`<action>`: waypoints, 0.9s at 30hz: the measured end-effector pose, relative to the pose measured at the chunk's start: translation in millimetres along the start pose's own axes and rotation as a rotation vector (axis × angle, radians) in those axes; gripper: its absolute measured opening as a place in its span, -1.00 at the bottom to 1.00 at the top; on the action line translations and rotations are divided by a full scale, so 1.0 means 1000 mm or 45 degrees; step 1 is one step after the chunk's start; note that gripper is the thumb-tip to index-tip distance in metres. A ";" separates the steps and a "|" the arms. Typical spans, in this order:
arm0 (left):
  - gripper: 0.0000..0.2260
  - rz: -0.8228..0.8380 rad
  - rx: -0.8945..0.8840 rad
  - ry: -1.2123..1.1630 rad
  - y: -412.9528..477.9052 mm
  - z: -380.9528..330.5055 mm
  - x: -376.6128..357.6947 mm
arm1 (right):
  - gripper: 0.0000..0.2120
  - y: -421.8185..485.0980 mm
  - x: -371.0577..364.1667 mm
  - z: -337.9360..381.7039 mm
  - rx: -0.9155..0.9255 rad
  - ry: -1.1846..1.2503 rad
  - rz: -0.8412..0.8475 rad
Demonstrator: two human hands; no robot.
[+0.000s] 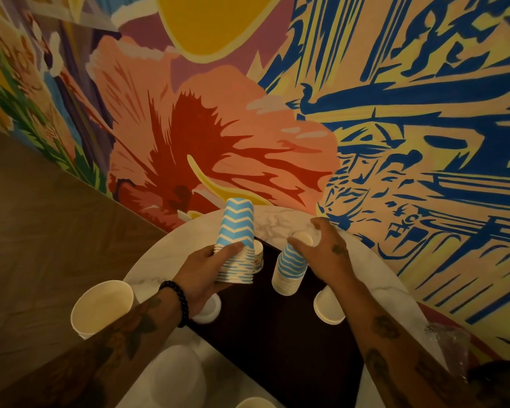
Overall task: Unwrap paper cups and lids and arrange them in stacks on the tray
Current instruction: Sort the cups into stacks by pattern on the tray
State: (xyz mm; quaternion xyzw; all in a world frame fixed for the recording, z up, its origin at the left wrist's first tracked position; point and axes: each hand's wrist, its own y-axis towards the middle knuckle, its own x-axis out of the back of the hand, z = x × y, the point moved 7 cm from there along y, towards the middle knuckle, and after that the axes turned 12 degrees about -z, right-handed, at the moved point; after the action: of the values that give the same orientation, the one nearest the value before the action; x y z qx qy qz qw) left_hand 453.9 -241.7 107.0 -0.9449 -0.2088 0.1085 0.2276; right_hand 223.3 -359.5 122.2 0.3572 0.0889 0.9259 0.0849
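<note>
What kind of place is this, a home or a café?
Probably a café or similar venue: a large painted mural covers the wall, the round table looks like marble, and stacks of paper cups stand on a dark tray.

2 zigzag cup stks (236, 231) (290, 267), 2 hands (205, 270) (323, 254)

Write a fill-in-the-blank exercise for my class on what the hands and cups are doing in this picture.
1. The left hand grips a stack of cups patterned in white and ____.
2. The right hand holds the top of a second patterned stack, which stands on the dark ____.
3. The left wrist wears a black beaded ____.

Missing words: blue; tray; bracelet.
</note>
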 end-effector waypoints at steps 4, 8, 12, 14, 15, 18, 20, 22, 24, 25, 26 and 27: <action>-0.67 -0.002 -0.170 0.099 -0.003 -0.006 -0.005 | -0.62 0.002 0.028 0.036 0.043 0.224 -0.242; -0.39 -0.102 -0.561 0.462 -0.004 -0.018 -0.008 | -0.60 -0.008 0.009 0.064 -0.166 0.463 0.251; -0.41 -0.144 -0.786 0.663 -0.010 -0.024 -0.015 | -0.61 -0.019 -0.004 0.070 -0.182 0.554 0.277; -0.47 -0.141 -0.836 0.684 -0.014 -0.026 -0.018 | -0.64 -0.021 -0.004 0.068 -0.203 0.602 0.193; -0.49 -0.129 -0.847 0.693 -0.014 -0.027 -0.018 | -0.65 -0.021 -0.005 0.066 -0.215 0.625 0.171; -0.50 -0.101 -0.866 0.725 -0.014 -0.026 -0.016 | -0.64 -0.023 -0.008 0.063 -0.236 0.662 0.178; -0.47 -0.109 -0.867 0.753 -0.012 -0.025 -0.012 | -0.62 -0.024 -0.011 0.062 -0.241 0.670 0.195; -0.47 -0.127 -0.858 0.768 -0.010 -0.024 -0.010 | -0.60 -0.024 -0.012 0.062 -0.235 0.664 0.203; -0.46 -0.121 -0.850 0.774 -0.009 -0.025 -0.009 | -0.58 -0.024 -0.013 0.062 -0.229 0.669 0.204; -0.45 -0.116 -0.849 0.781 -0.008 -0.025 -0.009 | -0.57 -0.024 -0.014 0.061 -0.231 0.676 0.204; -0.45 -0.111 -0.852 0.792 -0.008 -0.026 -0.009 | -0.56 -0.023 -0.015 0.061 -0.231 0.681 0.204; -0.44 -0.108 -0.851 0.806 -0.007 -0.026 -0.008 | -0.56 -0.023 -0.015 0.059 -0.232 0.682 0.204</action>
State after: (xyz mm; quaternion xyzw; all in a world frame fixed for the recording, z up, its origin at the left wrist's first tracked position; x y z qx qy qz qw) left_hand 451.9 -249.6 134.1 -0.9438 -0.1909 -0.2679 -0.0329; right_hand 276.8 -334.3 150.4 0.0968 -0.0038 0.9952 0.0168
